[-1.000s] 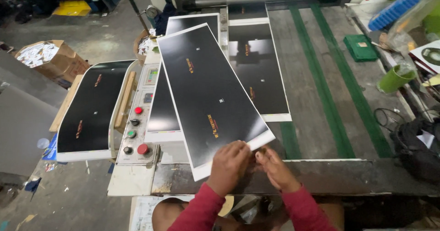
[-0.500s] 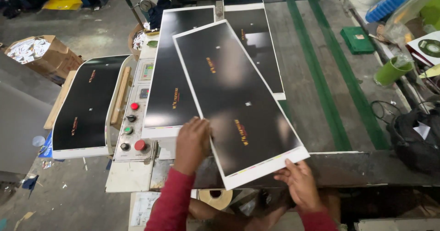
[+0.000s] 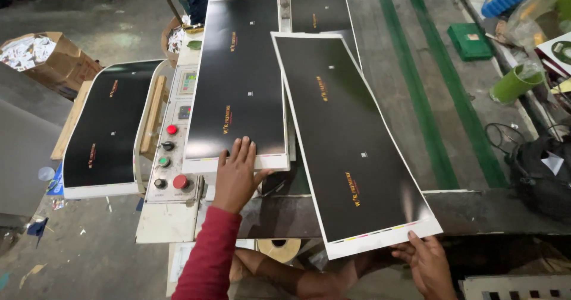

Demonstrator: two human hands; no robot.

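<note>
- Desk (image 3: 416, 68) — worn grey metal, two green stripes; littered concrete floor (image 3: 89, 258) to the left.
- Left hand (image 3: 237, 172) lies flat, fingers spread, on the near edge of the black printed sheet (image 3: 241, 80).
- Right hand (image 3: 429, 267) pinches the corner of the second black sheet (image 3: 348, 139), which overhangs the desk edge.

Over on the left a cardboard box (image 3: 41, 59) sits stuffed with paper scraps, beside a control panel (image 3: 172, 142) with red and green buttons; to the right lie a green cup (image 3: 514, 84), a green box (image 3: 470, 40) and a black bag (image 3: 544, 175)
</note>
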